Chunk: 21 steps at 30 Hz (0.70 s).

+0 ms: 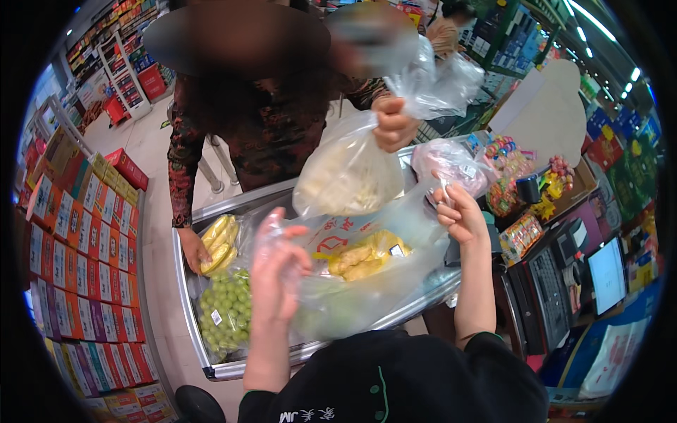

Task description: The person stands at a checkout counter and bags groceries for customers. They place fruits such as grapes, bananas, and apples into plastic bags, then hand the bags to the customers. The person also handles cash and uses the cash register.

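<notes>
A large translucent plastic carrier bag (338, 312) with red print is stretched wide between my two hands above the checkout counter. My left hand (280, 264), slightly blurred, holds the bag's left side with the film over its fingers. My right hand (463, 211) pinches the opposite edge. Behind or inside the film lies a yellow bag of pale produce (370, 259); which of the two I cannot tell. Beyond it, another person's hand (394, 124) holds up a knotted clear bag of pale food (349, 174). Green grapes (225, 312) in clear wrap sit left of my left hand.
The other person's second hand (193, 248) touches bagged bananas (219, 243) near the metal-edged counter's (193, 330) left rim. A pinkish bagged item (449, 164) and candy (508, 153) lie beyond my right hand. A keyboard (547, 285) and screen (606, 277) stand right; stacked cartons (84, 254) line the left.
</notes>
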Each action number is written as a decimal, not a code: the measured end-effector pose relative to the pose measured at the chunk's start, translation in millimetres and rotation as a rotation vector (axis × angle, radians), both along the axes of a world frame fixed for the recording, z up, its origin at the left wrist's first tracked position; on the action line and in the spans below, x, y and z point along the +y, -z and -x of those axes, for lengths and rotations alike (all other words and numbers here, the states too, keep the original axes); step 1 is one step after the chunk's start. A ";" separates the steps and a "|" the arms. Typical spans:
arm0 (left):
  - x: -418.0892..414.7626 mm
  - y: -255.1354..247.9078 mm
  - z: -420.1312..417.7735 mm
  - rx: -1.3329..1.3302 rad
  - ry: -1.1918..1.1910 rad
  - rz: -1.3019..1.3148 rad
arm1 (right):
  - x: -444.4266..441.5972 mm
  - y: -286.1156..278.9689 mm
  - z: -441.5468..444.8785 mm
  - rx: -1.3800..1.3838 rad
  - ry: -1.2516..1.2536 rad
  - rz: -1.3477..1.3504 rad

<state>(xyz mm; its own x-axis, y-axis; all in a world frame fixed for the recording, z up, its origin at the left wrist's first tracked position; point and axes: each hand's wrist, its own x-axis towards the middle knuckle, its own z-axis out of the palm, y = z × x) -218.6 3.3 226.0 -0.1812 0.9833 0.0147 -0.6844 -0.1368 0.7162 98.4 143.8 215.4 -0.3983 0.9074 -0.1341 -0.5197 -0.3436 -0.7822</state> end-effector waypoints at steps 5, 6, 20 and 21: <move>-2.0 -14.0 31.2 -0.241 -0.040 0.041 | -0.2 4.7 -11.3 0.090 -0.002 0.014; -5.3 -17.3 31.1 -0.241 -0.034 0.029 | -0.2 7.5 -14.0 0.109 0.007 0.020; -61.4 -20.6 0.2 -0.004 0.030 -0.001 | 5.5 17.9 -45.1 0.195 0.084 0.143; -65.8 -15.3 10.0 -0.069 -0.037 0.041 | 6.8 16.1 -40.4 0.185 0.067 0.145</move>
<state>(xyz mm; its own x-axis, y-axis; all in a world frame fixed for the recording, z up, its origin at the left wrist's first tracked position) -228.6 -62.5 241.3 -0.2162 0.9756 -0.0387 -0.7275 -0.1345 0.6728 138.8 150.6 199.3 -0.3677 0.9093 -0.1947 -0.6752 -0.4050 -0.6165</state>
